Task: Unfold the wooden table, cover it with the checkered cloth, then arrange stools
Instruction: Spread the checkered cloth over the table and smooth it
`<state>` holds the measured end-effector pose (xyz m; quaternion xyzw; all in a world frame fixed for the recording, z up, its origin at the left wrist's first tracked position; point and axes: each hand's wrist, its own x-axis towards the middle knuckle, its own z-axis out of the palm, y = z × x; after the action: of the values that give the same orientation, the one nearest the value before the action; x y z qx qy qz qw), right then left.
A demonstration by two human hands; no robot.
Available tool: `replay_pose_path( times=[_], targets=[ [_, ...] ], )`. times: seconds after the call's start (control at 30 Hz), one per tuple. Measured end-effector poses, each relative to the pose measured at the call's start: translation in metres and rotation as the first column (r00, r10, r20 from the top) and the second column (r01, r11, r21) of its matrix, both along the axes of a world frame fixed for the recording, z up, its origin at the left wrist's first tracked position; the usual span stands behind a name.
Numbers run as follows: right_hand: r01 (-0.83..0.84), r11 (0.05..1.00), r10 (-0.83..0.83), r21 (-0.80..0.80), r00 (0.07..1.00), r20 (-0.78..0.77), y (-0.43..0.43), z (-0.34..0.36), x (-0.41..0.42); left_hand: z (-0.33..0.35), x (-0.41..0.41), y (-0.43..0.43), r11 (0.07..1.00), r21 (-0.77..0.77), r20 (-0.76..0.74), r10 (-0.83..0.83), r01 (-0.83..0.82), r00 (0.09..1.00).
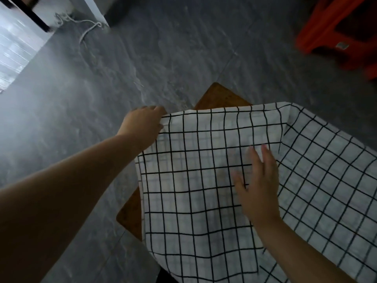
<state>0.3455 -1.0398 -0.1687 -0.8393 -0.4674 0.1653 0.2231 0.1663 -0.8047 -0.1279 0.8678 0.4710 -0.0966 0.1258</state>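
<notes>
A white cloth with a black grid, the checkered cloth [193, 180], lies over most of the wooden table [219, 97]. The table's brown far corner and its left edge [130, 213] still show. The cloth is partly folded, with one layer doubled over on the left and another spreading to the right. My left hand [142, 125] pinches the cloth's far left corner. My right hand [259, 184] rests flat on top of the cloth, fingers apart.
Orange-red plastic stools [338, 33] stand at the top right on the dark grey tiled floor [102, 88]. A white cord [85, 27] lies on the floor at the top left beside a white panel and a dark furniture leg.
</notes>
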Motion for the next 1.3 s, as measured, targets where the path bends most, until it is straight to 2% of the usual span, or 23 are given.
replay_pose_path(
  times=[0.13,0.2,0.33,0.43,0.5,0.53,0.57,0.6,0.63,0.67,0.7,0.73,0.8,0.9,0.93,1.03,1.17,1.3],
  targets=[
    [-0.259,0.963,0.263,0.073,0.963,-0.060,0.070,0.033,-0.004,0.007,0.009,-0.002,0.986,0.105,0.026,-0.131,0.128,0.991],
    [-0.347,0.938,0.348,0.031,0.933,-0.095,0.112,0.041,-0.009,0.008,0.009,-0.008,0.979,0.142,0.065,-0.156,0.145,0.986],
    [-0.551,0.830,0.553,-0.084,0.833,-0.011,0.167,0.033,-0.022,0.012,-0.002,-0.021,0.954,0.227,0.103,-0.223,0.195,0.969],
    [-0.571,0.816,0.576,-0.088,0.816,0.041,0.176,0.026,-0.030,0.010,-0.016,-0.026,0.981,0.165,0.226,-0.134,0.098,0.965],
    [-0.572,0.816,0.575,-0.082,0.818,0.022,0.173,0.025,-0.033,0.006,-0.028,-0.034,0.996,0.055,0.382,0.044,-0.070,0.923],
    [-0.565,0.823,0.566,-0.061,0.824,0.002,0.170,0.025,-0.033,0.001,-0.033,-0.041,0.983,-0.055,0.465,0.180,-0.175,0.867],
    [-0.554,0.832,0.554,-0.032,0.832,-0.017,0.166,0.026,-0.034,-0.004,-0.039,-0.050,0.933,-0.230,0.542,0.358,-0.276,0.760],
    [-0.542,0.840,0.542,0.003,0.840,-0.031,0.163,0.028,-0.034,-0.007,-0.045,-0.060,0.828,-0.450,0.574,0.555,-0.334,0.603],
    [-0.528,0.849,0.529,0.038,0.847,-0.046,0.161,0.029,-0.033,-0.011,-0.050,-0.072,0.683,-0.647,0.535,0.723,-0.338,0.438],
    [-0.514,0.855,0.518,0.069,0.853,-0.063,0.160,0.031,-0.033,-0.016,-0.054,-0.085,0.545,-0.779,0.450,0.830,-0.309,0.329],
    [-0.504,0.859,0.510,0.094,0.857,-0.076,0.160,0.032,-0.032,-0.020,-0.057,-0.098,0.457,-0.850,0.377,0.875,-0.262,0.302],
    [-0.500,0.859,0.509,0.113,0.857,-0.078,0.161,0.033,-0.032,-0.022,-0.058,-0.112,0.421,-0.877,0.334,0.880,-0.230,0.337],
    [-0.501,0.853,0.514,0.146,0.855,-0.068,0.164,0.035,-0.031,-0.021,-0.056,-0.134,0.424,-0.881,0.329,0.867,-0.210,0.374],
    [-0.475,0.857,0.498,0.199,0.864,-0.080,0.168,0.038,-0.031,-0.023,-0.056,-0.150,0.351,-0.922,0.302,0.916,-0.164,0.265],
    [-0.458,0.863,0.486,0.212,0.868,-0.103,0.169,0.039,-0.031,-0.024,-0.057,-0.151,0.331,-0.932,0.285,0.922,-0.150,0.262],
    [-0.437,0.874,0.469,0.213,0.874,-0.131,0.171,0.039,-0.031,-0.024,-0.062,-0.151,0.315,-0.933,0.243,0.908,-0.174,0.341],
    [-0.420,0.884,0.449,0.205,0.886,-0.120,0.170,0.037,-0.033,-0.024,-0.077,-0.148,0.415,-0.862,0.287,0.873,-0.290,0.396],
    [-0.416,0.890,0.438,0.187,0.894,-0.092,0.168,0.038,-0.035,-0.017,-0.099,-0.132,0.607,-0.695,0.362,0.758,-0.385,0.542]
  ],
)
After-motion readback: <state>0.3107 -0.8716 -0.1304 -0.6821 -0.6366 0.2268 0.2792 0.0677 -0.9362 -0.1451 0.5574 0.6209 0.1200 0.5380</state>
